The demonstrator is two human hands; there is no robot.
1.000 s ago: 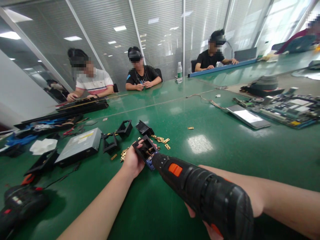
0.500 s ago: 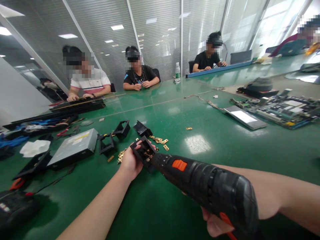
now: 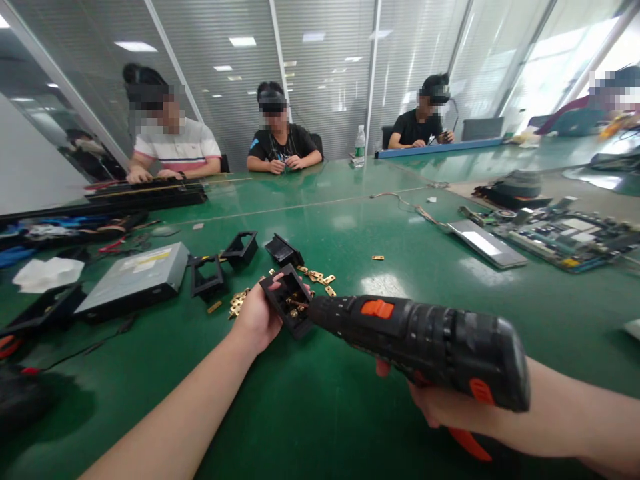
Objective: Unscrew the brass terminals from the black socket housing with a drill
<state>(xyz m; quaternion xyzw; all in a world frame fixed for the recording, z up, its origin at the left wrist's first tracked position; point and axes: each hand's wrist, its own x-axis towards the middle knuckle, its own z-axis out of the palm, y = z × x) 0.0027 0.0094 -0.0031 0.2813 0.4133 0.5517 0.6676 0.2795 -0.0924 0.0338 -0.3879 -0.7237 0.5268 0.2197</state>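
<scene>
My left hand is closed round a black plastic frame, tilted so its hollow inside faces me. Small brass fittings show within it. In my right hand is a black and orange cordless drill, its nose at the frame's right edge and its thin bit reaching inside. The drill's body hides most of my right fingers. Brass strips lie scattered behind the frame, and a heap of brass pieces sits beside my left hand.
Black frames stand behind my left hand. Leftward lie a metal disc drive and a white tissue. On the right are a flat silver panel and circuit boards. Several people sit across the green table; a water bottle stands there.
The drill's rear has swung up and right, so it lies flatter, with its bit still in the frame. My view has shifted slightly; my left hand keeps hold of the frame.
</scene>
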